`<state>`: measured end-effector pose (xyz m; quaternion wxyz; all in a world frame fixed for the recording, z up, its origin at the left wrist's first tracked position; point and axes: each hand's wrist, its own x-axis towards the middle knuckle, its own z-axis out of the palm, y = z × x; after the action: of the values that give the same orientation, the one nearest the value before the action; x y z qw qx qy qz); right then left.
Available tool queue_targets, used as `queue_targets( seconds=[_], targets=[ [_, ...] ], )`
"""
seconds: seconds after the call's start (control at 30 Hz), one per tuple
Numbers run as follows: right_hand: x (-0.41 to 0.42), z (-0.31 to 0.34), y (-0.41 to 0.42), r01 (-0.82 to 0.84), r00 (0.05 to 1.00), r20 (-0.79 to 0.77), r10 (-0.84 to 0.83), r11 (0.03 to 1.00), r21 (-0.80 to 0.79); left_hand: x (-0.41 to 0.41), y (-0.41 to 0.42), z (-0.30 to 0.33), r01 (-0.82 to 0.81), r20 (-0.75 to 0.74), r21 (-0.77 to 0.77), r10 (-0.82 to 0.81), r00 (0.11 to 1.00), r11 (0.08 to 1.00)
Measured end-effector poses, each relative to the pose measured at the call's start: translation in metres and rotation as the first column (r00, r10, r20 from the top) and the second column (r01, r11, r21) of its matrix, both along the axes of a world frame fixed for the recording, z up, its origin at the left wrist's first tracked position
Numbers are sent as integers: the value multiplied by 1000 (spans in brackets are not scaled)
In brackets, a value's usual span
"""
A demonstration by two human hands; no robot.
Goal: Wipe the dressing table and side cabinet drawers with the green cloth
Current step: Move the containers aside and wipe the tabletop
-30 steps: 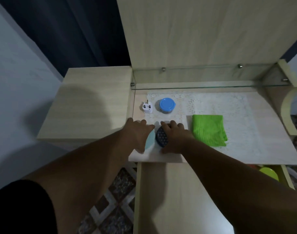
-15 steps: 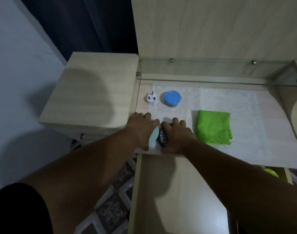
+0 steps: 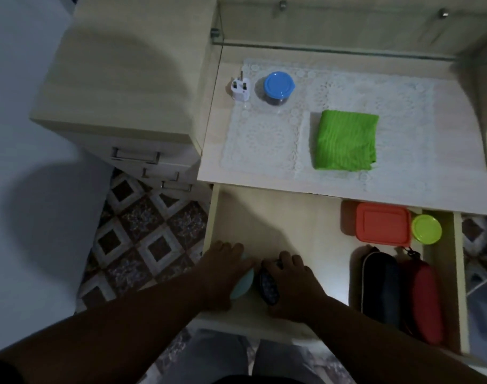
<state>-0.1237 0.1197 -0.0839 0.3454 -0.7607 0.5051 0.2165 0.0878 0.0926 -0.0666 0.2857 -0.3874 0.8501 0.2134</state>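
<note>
The green cloth [image 3: 346, 141] lies folded on the lace mat of the dressing table [image 3: 444, 187]. Below the table top, the wide drawer [image 3: 278, 217] stands pulled out. Inside it, near its front left, my left hand [image 3: 225, 270] grips a pale teal oval object [image 3: 243, 284]. Right beside it, my right hand [image 3: 289, 284] grips a dark oval object with a dotted face [image 3: 268, 285]. Both hands sit low in the drawer, far from the cloth. The side cabinet [image 3: 131, 67] with its stacked drawers [image 3: 137, 156] stands to the left.
A white plug [image 3: 239, 91] and a blue-lidded jar [image 3: 278, 87] sit at the table's back left. The drawer's right side holds an orange box [image 3: 382, 223], a yellow-green lid [image 3: 426, 228], a black case [image 3: 381, 286] and a red case [image 3: 422, 297]. Patterned floor tiles [image 3: 148, 239] lie left.
Both hands came back off the table's front edge and down into the open drawer, each carrying its oval object. The camera tilted downward, revealing the drawer's contents.
</note>
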Motion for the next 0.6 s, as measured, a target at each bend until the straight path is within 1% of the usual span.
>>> queue_targets(
  seconds=[0.07, 0.17, 0.3, 0.5, 0.6],
  targets=[
    [5, -10, 9, 59, 998, -18, -58, 998, 20, 2, 5, -7, 2, 10, 14, -2, 1000, 1000],
    [14, -17, 14, 119, 993, -23, -119, 993, -5, -1, 7, -12, 24, 21, -13, -24, 999, 1000],
    [19, -19, 19, 152, 988, -1, -152, 988, -7, -1, 13, -19, 39, 45, 12, -39, 998, 999],
    [17, -19, 18, 226, 973, 54, -226, 974, 3, 4, 10, -19, -36, 12, 80, 35, 999, 996],
    [14, -18, 14, 216, 974, 67, -217, 976, 14, 0, 4, -16, -54, 16, 124, 52, 999, 991]
  ],
)
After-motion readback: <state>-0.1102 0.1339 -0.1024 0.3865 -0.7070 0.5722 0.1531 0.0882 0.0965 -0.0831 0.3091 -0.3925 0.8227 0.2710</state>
